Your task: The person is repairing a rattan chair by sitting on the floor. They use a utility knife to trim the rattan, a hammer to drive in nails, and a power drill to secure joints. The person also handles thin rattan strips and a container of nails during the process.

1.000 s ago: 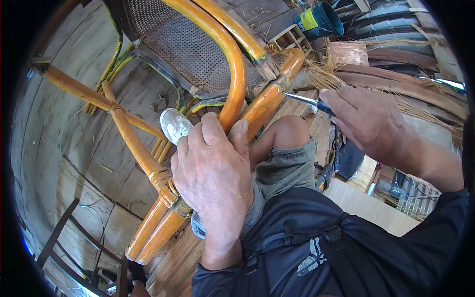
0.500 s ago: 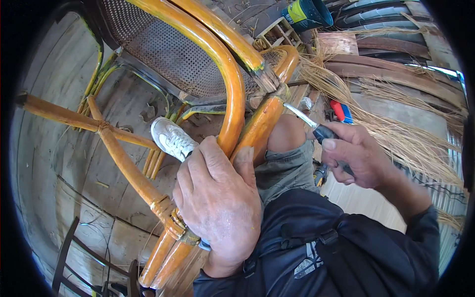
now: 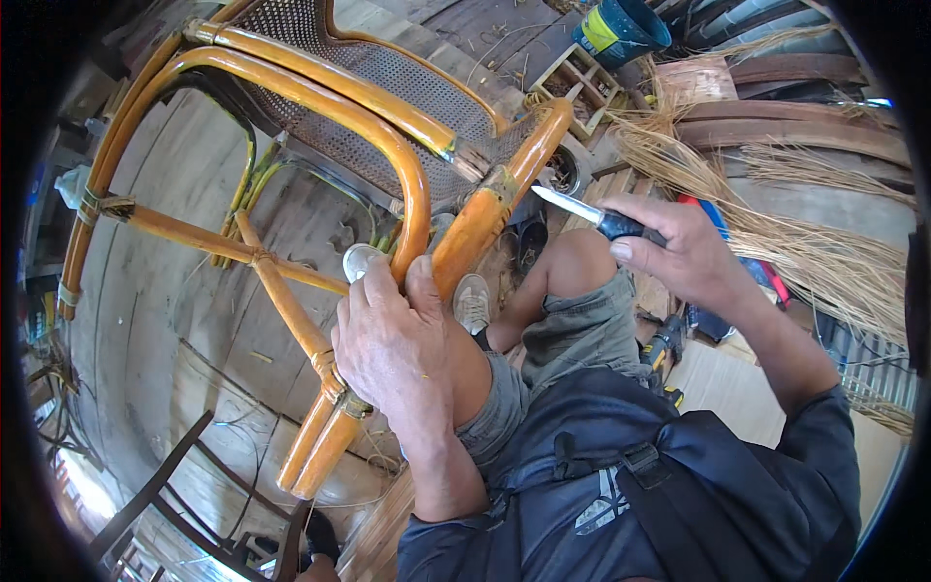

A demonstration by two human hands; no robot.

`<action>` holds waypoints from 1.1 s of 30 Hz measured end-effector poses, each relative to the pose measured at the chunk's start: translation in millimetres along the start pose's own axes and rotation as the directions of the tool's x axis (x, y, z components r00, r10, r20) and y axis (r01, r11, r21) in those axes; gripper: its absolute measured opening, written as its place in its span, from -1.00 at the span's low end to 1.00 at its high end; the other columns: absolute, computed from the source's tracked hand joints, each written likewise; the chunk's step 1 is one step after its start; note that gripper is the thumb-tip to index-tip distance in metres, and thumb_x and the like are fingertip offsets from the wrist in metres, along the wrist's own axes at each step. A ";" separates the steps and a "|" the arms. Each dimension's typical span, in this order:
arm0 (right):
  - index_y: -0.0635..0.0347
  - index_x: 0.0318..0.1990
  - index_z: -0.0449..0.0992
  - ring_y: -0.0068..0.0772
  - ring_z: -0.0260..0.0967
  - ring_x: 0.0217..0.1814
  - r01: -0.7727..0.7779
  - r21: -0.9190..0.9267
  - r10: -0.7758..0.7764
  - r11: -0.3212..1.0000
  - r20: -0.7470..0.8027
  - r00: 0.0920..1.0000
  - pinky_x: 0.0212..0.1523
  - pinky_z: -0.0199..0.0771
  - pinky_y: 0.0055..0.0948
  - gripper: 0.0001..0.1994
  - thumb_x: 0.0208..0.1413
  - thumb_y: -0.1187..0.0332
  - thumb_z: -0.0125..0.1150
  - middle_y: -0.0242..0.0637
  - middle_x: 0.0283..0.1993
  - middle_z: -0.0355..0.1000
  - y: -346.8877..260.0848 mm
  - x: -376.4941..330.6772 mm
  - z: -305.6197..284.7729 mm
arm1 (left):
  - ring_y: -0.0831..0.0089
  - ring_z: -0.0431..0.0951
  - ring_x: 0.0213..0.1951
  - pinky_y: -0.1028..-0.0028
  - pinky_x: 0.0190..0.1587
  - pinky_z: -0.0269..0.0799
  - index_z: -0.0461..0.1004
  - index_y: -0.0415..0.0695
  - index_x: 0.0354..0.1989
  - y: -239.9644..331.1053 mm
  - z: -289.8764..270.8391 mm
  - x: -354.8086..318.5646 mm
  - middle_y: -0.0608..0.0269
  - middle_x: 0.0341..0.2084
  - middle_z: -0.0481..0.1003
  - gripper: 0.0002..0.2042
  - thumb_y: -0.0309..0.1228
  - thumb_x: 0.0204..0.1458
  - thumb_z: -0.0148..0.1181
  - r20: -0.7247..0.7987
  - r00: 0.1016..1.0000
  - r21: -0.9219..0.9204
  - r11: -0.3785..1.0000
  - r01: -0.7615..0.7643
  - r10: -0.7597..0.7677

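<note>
My left hand point(image 3: 393, 349) is wrapped round the glossy orange-brown rattan poles of a chair frame point(image 3: 412, 184), close to where a curved pole meets a thicker one. In my right hand point(image 3: 684, 247) is a knife point(image 3: 570, 204) with a black handle and a short bright blade. Its tip points left, a little apart from the worn binding point(image 3: 499, 184) round the thick pole. Beside that binding, another pole ends in bare, frayed wood point(image 3: 469, 161). The woven cane panel point(image 3: 330, 107) spans the frame behind. My left palm and its grip's underside are hidden.
Loose cane strands point(image 3: 756, 233) spread over stacked curved boards at the right. A dark bucket point(image 3: 621, 34) and a divided wooden box point(image 3: 582, 82) stand at the far right. A drill point(image 3: 664, 341) lies by my right knee. A dark metal frame point(image 3: 155, 485) is at lower left.
The view has shifted, showing more of the chair at the far left. The knife has turned flatter, and its tip sits slightly farther from the binding. My left hand keeps its grip.
</note>
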State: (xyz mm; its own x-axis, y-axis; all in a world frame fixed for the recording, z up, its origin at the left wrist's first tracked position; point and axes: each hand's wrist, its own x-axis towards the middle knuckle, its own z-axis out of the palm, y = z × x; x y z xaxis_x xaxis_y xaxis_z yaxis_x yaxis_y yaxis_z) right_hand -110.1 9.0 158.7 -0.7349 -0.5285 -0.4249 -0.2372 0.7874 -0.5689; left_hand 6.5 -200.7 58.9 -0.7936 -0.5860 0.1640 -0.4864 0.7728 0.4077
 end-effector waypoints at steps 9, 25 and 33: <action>0.24 -0.04 0.44 -0.05 0.43 -0.30 0.350 -0.216 -0.326 0.912 0.140 0.935 -0.27 0.40 -0.31 -0.69 0.05 0.36 0.18 -0.08 -0.33 0.45 10.3 36.2 -7.9 | 0.16 0.49 -0.38 0.21 -0.33 0.35 0.50 -0.14 -0.26 2.1 7.7 -1.1 0.14 -0.51 0.48 -0.68 -0.11 0.10 0.06 -0.015 0.999 -0.002 0.999 0.035 -0.035; 0.33 -0.48 0.46 -0.20 0.39 -0.45 0.615 -0.444 -0.452 0.652 0.423 0.785 -0.43 0.34 -0.33 -0.72 -0.01 0.22 0.17 -0.17 -0.54 0.39 -53.4 60.2 -45.6 | 0.11 0.46 -0.42 0.17 -0.37 0.32 0.49 -0.13 -0.26 10.5 10.6 -2.1 0.10 -0.54 0.45 -0.71 -0.14 0.12 0.05 0.016 1.000 0.026 1.000 0.006 -0.006; 0.26 -0.05 0.43 -0.18 0.42 -0.33 0.035 0.010 -0.032 0.999 -0.232 0.972 -0.28 0.36 -0.32 -0.71 0.20 0.26 -0.02 -0.06 -0.38 0.42 147.1 -15.6 -19.0 | 0.08 0.51 -0.32 0.19 -0.28 0.37 0.48 -0.17 -0.18 14.7 7.5 -3.4 0.06 -0.42 0.51 -0.71 -0.19 0.14 0.04 0.004 0.998 -0.083 0.994 0.066 -0.066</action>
State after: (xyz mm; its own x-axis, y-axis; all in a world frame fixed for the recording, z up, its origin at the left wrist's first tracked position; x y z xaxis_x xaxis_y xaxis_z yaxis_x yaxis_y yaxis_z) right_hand -145.6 139.1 95.1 -0.8546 -0.4649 -0.2316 -0.2565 0.7654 -0.5902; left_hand -0.8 -185.5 57.6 -0.7611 -0.6348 0.1335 -0.5058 0.7096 0.4905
